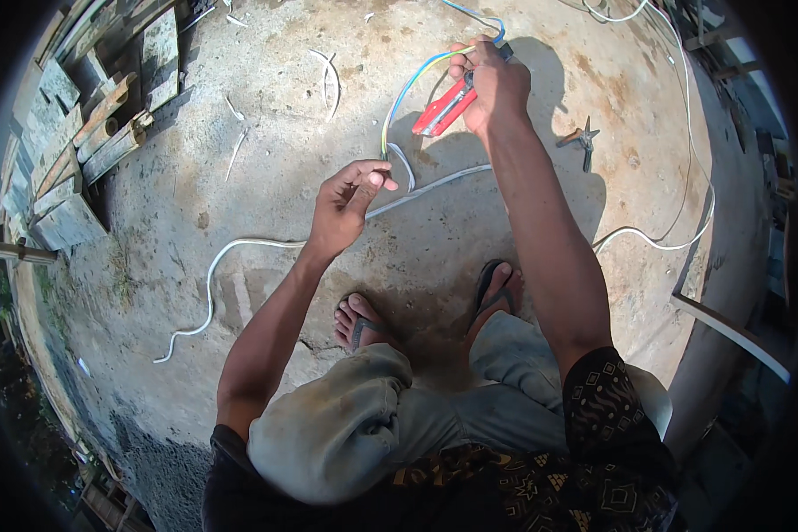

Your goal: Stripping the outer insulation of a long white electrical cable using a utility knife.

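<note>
My left hand (355, 193) is closed in a pinch on the ends of blue and yellow-green wires (408, 89), thumb against fingers. These wires arc up and over to my right hand (496, 84). That hand is wrapped round a red-handled wire stripper (443, 108), whose handles point down and left. Its dark head (505, 51) pokes out past my fingers, partly hidden. Blue wire (498, 27) loops on beyond my right hand to the top edge. Below my left hand, a white cable (434, 184) lies across the ground, with a pale strip (402, 165) of sheath beside it.
Pliers (583, 140) lie open on the concrete, right of my right forearm. More white cable (688, 97) curves along the right side. Sheath scraps (328, 84) are scattered at upper left. Broken boards and bamboo (106, 124) are heaped at left. My sandalled feet (359, 321) stand close below.
</note>
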Action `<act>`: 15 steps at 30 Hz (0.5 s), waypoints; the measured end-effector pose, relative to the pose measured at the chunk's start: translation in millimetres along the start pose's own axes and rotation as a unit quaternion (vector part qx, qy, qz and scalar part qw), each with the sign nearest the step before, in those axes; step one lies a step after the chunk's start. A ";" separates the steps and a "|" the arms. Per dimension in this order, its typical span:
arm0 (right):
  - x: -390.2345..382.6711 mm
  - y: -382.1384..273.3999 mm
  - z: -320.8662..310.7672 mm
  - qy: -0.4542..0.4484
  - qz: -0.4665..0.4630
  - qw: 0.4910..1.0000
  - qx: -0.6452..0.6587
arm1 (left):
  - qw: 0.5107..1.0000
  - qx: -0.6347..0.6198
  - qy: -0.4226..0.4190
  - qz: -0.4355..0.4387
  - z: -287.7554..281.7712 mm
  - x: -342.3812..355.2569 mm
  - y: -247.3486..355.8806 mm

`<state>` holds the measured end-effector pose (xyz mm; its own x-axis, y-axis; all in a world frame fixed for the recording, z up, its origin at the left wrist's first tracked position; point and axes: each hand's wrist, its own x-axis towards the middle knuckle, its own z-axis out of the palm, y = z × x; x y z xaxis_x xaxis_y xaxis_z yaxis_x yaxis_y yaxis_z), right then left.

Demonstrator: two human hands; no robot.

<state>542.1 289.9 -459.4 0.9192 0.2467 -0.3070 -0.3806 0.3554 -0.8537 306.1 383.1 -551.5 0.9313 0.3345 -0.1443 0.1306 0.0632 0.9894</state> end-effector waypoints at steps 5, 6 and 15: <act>11.0 -15.4 -8.2 0.046 0.081 0.950 -0.298 | 0.982 -0.043 0.163 0.081 42.2 -8.3 -27.0; 7.6 -13.6 -14.1 0.010 0.084 0.952 -0.296 | 0.983 -0.049 0.160 0.071 43.2 -7.4 -21.2; 18.0 9.7 -169.6 -0.296 -0.033 0.577 -0.760 | 0.978 -0.141 0.137 -0.063 13.6 -3.4 -28.5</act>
<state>572.2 144.9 -544.6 0.5591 0.7031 -0.4395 0.5963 -0.7092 -0.3760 303.8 367.4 -579.0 0.7824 0.5450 -0.3013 0.1030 0.3638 0.9258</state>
